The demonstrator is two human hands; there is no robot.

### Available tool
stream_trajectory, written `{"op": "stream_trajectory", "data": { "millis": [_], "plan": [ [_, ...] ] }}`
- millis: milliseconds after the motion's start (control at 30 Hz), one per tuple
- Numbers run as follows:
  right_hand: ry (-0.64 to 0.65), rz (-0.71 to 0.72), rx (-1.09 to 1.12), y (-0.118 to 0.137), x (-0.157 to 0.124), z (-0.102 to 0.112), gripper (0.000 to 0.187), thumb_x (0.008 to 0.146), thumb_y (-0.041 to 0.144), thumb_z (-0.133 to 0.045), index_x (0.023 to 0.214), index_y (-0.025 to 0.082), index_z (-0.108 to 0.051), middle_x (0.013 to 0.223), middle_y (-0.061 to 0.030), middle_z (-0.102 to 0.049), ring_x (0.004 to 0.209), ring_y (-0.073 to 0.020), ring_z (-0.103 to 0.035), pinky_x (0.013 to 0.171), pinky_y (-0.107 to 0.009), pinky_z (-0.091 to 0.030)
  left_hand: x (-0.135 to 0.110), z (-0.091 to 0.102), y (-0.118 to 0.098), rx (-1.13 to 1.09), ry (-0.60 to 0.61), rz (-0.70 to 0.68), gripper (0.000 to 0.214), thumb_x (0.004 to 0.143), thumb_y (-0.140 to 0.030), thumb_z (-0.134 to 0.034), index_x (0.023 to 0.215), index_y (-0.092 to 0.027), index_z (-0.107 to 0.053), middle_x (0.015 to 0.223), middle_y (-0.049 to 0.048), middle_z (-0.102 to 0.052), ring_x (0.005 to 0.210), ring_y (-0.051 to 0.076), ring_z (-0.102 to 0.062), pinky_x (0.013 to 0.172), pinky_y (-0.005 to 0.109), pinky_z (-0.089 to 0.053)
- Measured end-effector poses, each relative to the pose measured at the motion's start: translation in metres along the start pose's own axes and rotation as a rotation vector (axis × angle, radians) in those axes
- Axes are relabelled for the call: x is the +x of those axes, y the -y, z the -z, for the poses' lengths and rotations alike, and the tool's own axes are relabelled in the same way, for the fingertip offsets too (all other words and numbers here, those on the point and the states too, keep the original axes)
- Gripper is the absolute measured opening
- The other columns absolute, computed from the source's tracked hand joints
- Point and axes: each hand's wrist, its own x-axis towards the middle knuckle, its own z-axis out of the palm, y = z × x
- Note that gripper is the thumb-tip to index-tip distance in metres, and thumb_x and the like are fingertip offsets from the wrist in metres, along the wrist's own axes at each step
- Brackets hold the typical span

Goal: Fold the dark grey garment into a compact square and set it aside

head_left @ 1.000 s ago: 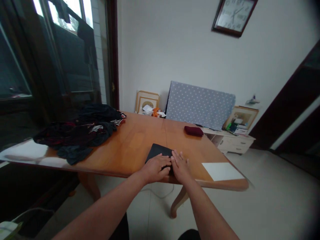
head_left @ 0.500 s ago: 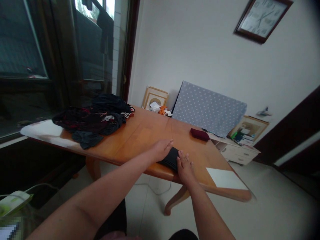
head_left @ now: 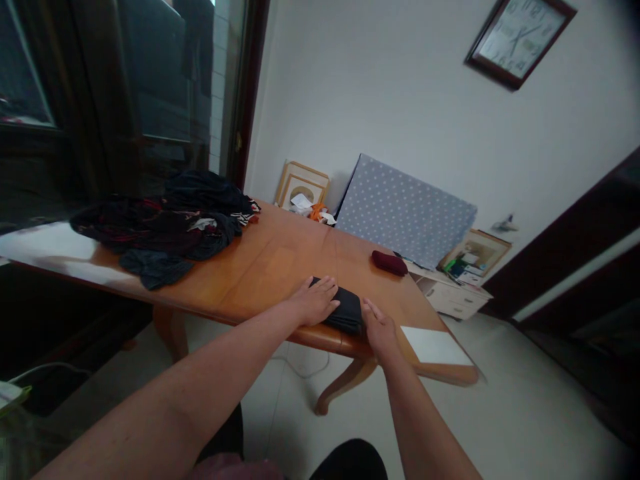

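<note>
A folded black garment lies near the front edge of the wooden table; its exact kind does not show. My left hand rests flat on its left part, fingers stretched out and covering some of the cloth. At the garment's right end is my right hand, its fingers extended along that edge, thumb side up. Neither hand is closed round the cloth. Further off to the right sits a dark red rolled cloth bundle.
A heap of dark clothes covers the table's left part. A white sheet lies at the right corner. Behind the table stand a grey dotted cloth-covered panel, picture frames and a low white cabinet. A cable crosses the floor.
My left hand has moved from the garment's far side onto its left part and flattened there. My right hand has shifted off the top to the right edge. The view has turned slightly.
</note>
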Motion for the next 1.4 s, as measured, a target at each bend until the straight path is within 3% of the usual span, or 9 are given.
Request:
{"op": "stream_trajectory", "data": {
  "millis": [133, 233, 333, 533, 700, 933, 1067, 1200, 1400],
  "plan": [
    [-0.102, 0.267, -0.223, 0.01, -0.01, 0.012, 0.046, 0.099, 0.044, -0.041, 0.122, 0.015, -0.068, 0.121, -0.0119, -0.069, 0.116, -0.0246, -0.061, 0.106, -0.042, -0.043, 0.002, -0.005, 0.003, -0.006, -0.033, -0.009, 0.063, 0.101, -0.053, -0.019, 0.151, -0.018, -0.034, 0.162, 0.0104, -0.027, 0.151, 0.027, -0.014, 0.117, 0.056, -0.016],
    [-0.003, 0.502, -0.397, 0.023, -0.019, 0.011, 0.039, 0.097, 0.041, -0.049, 0.123, 0.018, -0.067, 0.119, -0.0099, -0.07, 0.112, -0.0242, -0.061, 0.103, -0.042, -0.043, 0.0, -0.005, 0.003, -0.022, -0.035, -0.011, 0.063, 0.101, -0.052, -0.02, 0.151, -0.017, -0.034, 0.161, 0.0111, -0.028, 0.151, 0.027, -0.015, 0.117, 0.057, -0.015],
    [0.075, 0.584, -0.517, 0.032, -0.028, 0.005, 0.039, 0.094, 0.041, -0.056, 0.125, 0.02, -0.065, 0.118, -0.0096, -0.069, 0.109, -0.0257, -0.06, 0.098, -0.043, -0.045, -0.001, -0.002, 0.001, -0.032, -0.024, -0.001, 0.062, 0.101, -0.049, -0.022, 0.151, -0.016, -0.035, 0.162, 0.0115, -0.026, 0.151, 0.027, -0.015, 0.117, 0.057, -0.016],
    [0.022, 0.592, -0.561, 0.029, -0.039, -0.01, 0.03, 0.097, 0.026, -0.051, 0.122, 0.022, -0.067, 0.111, -0.0101, -0.069, 0.101, -0.0239, -0.06, 0.088, -0.04, -0.048, -0.003, 0.004, 0.0, -0.124, -0.012, 0.023, 0.06, 0.101, -0.05, -0.023, 0.151, -0.02, -0.036, 0.162, 0.0088, -0.026, 0.152, 0.025, -0.013, 0.119, 0.054, -0.013],
    [-0.034, 0.599, -0.51, 0.025, -0.043, -0.016, 0.03, 0.097, 0.023, -0.051, 0.123, 0.021, -0.067, 0.109, -0.0097, -0.069, 0.1, -0.0225, -0.06, 0.087, -0.038, -0.05, -0.016, 0.01, 0.024, -0.347, 0.012, 0.08, 0.062, 0.101, -0.057, -0.018, 0.151, -0.024, -0.036, 0.161, 0.0052, -0.029, 0.151, 0.024, -0.017, 0.119, 0.053, -0.015],
    [-0.049, 0.614, -0.461, 0.02, -0.043, -0.018, 0.031, 0.096, 0.024, -0.053, 0.124, 0.022, -0.066, 0.109, -0.009, -0.069, 0.101, -0.0223, -0.06, 0.089, -0.038, -0.05, -0.049, 0.015, 0.068, -0.611, -0.304, 0.114, 0.054, 0.103, -0.047, -0.024, 0.121, -0.021, -0.067, 0.129, 0.0072, -0.067, 0.123, 0.022, -0.059, 0.107, 0.038, -0.042],
    [-0.043, 0.609, -0.451, 0.019, -0.041, -0.019, 0.029, 0.097, 0.025, -0.052, 0.122, 0.022, -0.066, 0.108, -0.0087, -0.069, 0.101, -0.0221, -0.06, 0.09, -0.038, -0.05, -0.063, 0.017, 0.056, -0.464, -0.371, 0.019, 0.039, 0.098, -0.038, -0.042, 0.125, -0.02, -0.064, 0.133, 0.008, -0.064, 0.128, 0.022, -0.055, 0.111, 0.039, -0.039],
    [-0.036, 0.598, -0.461, 0.02, -0.04, -0.019, 0.029, 0.097, 0.026, -0.051, 0.121, 0.022, -0.066, 0.109, -0.0085, -0.069, 0.102, -0.0218, -0.06, 0.09, -0.038, -0.05, -0.063, 0.015, 0.028, -0.269, -0.329, -0.135, 0.047, 0.088, -0.038, -0.061, 0.133, -0.021, -0.059, 0.146, 0.0088, -0.054, 0.143, 0.025, -0.037, 0.12, 0.048, -0.023],
    [0.003, 0.56, -0.495, 0.028, -0.041, -0.016, 0.029, 0.097, 0.027, -0.05, 0.121, 0.022, -0.065, 0.11, -0.0088, -0.069, 0.103, -0.023, -0.06, 0.09, -0.039, -0.05, -0.051, 0.0, 0.018, -0.192, -0.19, -0.181, 0.043, 0.093, -0.035, -0.057, 0.133, -0.023, -0.06, 0.146, 0.0066, -0.053, 0.141, 0.022, -0.04, 0.12, 0.044, -0.023]
  ]
}}
